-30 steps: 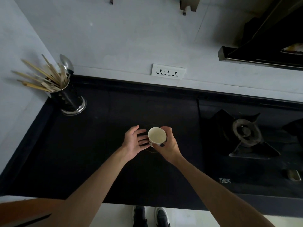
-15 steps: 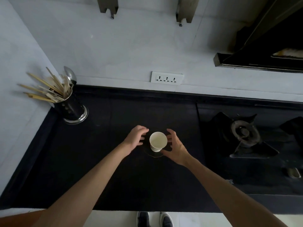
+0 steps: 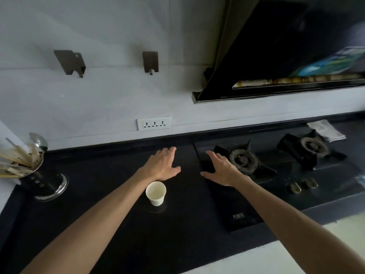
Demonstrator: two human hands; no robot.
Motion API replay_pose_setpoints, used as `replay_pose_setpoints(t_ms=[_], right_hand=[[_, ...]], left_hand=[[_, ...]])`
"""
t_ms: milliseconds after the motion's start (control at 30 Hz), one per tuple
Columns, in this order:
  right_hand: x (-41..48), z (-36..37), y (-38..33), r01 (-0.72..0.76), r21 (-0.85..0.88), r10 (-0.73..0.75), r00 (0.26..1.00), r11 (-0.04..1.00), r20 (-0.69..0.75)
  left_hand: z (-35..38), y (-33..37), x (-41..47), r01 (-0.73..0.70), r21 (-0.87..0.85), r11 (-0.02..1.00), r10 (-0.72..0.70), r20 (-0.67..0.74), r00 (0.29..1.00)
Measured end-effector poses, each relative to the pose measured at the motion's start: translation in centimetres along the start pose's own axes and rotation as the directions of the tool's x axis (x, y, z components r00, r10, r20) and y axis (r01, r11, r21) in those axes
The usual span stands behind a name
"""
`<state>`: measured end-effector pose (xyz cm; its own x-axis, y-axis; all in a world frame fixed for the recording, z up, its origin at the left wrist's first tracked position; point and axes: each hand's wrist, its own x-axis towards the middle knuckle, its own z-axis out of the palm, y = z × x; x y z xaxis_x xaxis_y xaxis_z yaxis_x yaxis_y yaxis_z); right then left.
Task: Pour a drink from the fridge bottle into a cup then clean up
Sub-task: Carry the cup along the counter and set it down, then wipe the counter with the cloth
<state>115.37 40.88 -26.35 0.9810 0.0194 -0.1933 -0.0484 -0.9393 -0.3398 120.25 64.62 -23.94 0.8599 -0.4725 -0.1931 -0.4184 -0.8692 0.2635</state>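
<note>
My cup [image 3: 156, 192] stands upright on the black counter [image 3: 110, 230], just beside my left forearm and nearer to me than either hand. I judge I set it there on purpose: open, flat worktop, well apart from the gas burner [image 3: 244, 161] on the right and the utensil holder [image 3: 41, 175] at the far left, so it won't be knocked and there is room to pour. Its pale inside shows no drink that I can make out, and neither bottle nor fridge is in view, so fetching the bottle looks like the step in hand.

My left hand [image 3: 163, 165] is flat and wide, fingers straight and spread, holding nothing, out over the counter beyond the cup. My right hand [image 3: 222, 170] is the same, palm down and empty, over the near edge of the hob. Both free suits reaching for a fridge door.

A second ago both hands were closed in on the cup, the right one curled round its side. Half a second ago they had opened and sat just beside it. Now they have gone past it and apart, and my view has swung up and to the right — a second burner [image 3: 313, 146], a folded cloth [image 3: 325, 131] and more of the range hood [image 3: 276, 56] have come into sight
</note>
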Motion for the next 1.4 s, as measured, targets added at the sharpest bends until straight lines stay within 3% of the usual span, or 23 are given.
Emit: replay_pose_setpoints(t_ms=[300, 767, 1133, 1400], right_hand=[[-6.3, -5.8, 7.0, -0.121, -0.096, 0.109, 0.986, 0.988, -0.124], [-18.4, -11.7, 18.6, -0.275, -0.098, 0.239, 0.93, 0.957, -0.28], [-31.8, -15.5, 30.0, -0.424, -0.128, 0.361, 0.868, 0.897, -0.341], [-40.2, -15.7, 35.8, -0.539, -0.062, 0.478, 0.789, 0.84, -0.385]], left_hand=[[-0.9, 9.8, 1.9, -0.208, 0.338, 0.918, 0.259, -0.114, 0.959], [0.6, 28.0, 1.8, -0.346, 0.119, 0.931, 0.357, -0.096, 0.929], [3.6, 41.7, 1.4, -0.42, 0.245, 0.874, 0.445, -0.052, 0.894], [6.5, 53.2, 0.9, -0.552, 0.283, 0.784, 0.57, 0.021, 0.821]])
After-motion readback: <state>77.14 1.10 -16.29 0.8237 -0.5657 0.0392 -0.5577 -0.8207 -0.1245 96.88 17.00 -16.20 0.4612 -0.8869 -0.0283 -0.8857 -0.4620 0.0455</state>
